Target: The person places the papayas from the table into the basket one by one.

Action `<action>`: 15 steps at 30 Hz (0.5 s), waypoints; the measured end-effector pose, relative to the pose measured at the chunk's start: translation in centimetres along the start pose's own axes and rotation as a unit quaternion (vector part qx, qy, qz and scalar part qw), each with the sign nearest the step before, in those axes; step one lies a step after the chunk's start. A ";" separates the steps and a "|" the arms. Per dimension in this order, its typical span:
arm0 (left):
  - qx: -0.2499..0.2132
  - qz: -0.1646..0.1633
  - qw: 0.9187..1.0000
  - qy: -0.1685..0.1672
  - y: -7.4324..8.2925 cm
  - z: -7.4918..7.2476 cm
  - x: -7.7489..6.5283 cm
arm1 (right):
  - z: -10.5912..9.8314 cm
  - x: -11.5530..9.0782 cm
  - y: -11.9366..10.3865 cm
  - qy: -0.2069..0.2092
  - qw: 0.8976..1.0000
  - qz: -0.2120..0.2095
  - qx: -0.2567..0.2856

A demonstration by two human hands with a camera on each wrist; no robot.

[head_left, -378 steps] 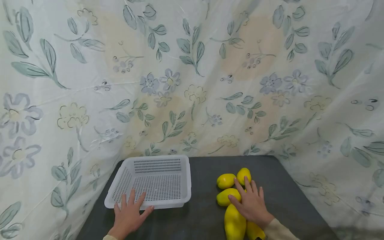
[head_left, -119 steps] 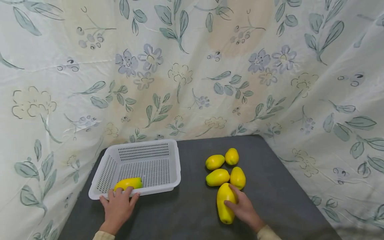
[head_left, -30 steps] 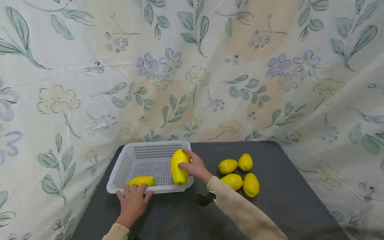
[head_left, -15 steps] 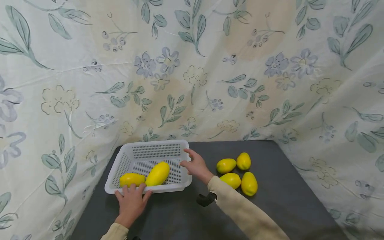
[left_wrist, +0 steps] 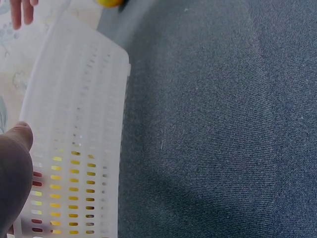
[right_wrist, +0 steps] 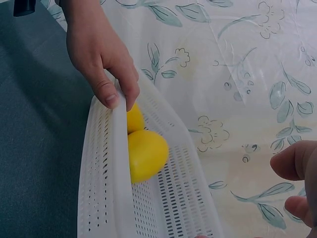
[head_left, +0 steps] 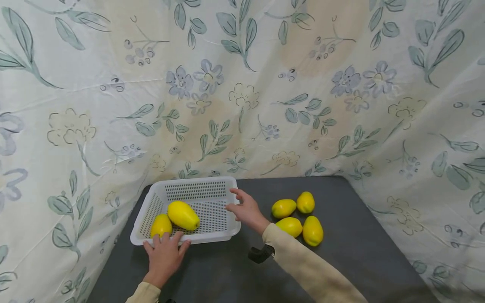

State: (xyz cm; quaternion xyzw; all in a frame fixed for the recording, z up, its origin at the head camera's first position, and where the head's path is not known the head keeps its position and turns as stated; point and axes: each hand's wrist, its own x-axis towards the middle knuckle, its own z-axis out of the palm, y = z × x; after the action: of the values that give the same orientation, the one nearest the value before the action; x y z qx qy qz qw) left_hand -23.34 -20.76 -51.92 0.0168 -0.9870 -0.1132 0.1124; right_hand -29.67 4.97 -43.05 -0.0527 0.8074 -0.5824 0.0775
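Note:
My left hand [head_left: 164, 256] grips the near rim of a white perforated plastic basket [head_left: 223, 235]; in the right wrist view its thumb lies outside the wall and its fingers inside. Two yellow fruits lie in the basket: a larger oblong one like a papaya [head_left: 183, 215], and another yellow fruit [head_left: 161, 225] by the near left corner, partly hidden behind the left fingers. Over the basket's right side is my right hand [head_left: 248, 210], holding nothing, thumb and fingers spread apart. The left wrist view shows yellow through the slots of the basket wall [left_wrist: 74, 124].
Several more yellow fruits [head_left: 313, 231] lie grouped on the dark table [head_left: 227, 273] to the right, one partly behind the right sleeve [head_left: 307, 265]. A floral cloth [head_left: 242, 105] hangs behind and at both sides of the table.
Since a second ago, my right hand has let go of the large yellow fruit, which rolled left in the basket and turned. The other fruit turned and shifted left. The left hand stays on the rim.

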 end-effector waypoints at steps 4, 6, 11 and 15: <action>0.005 0.001 1.000 0.002 0.1 0.1 0.1 | -0.4 -0.2 0.1 0.001 1.000 0.000 0.001; 0.006 0.003 1.000 0.005 0.1 0.2 0.1 | -0.7 -0.4 0.1 0.003 1.000 0.002 0.008; 0.008 -0.001 1.000 0.002 -0.1 0.2 0.1 | -1.8 -0.6 0.6 0.008 1.000 -0.004 0.002; 0.004 -0.004 1.000 -0.011 0.0 0.1 0.1 | -3.5 -1.0 1.8 0.019 1.000 -0.002 0.000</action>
State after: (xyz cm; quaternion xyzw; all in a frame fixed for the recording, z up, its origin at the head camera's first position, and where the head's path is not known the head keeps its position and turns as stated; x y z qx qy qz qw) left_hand -23.45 -20.76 -52.02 0.0200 -0.9887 -0.1095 0.1009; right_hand -29.38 8.99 -43.59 -0.0432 0.8085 -0.5838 0.0612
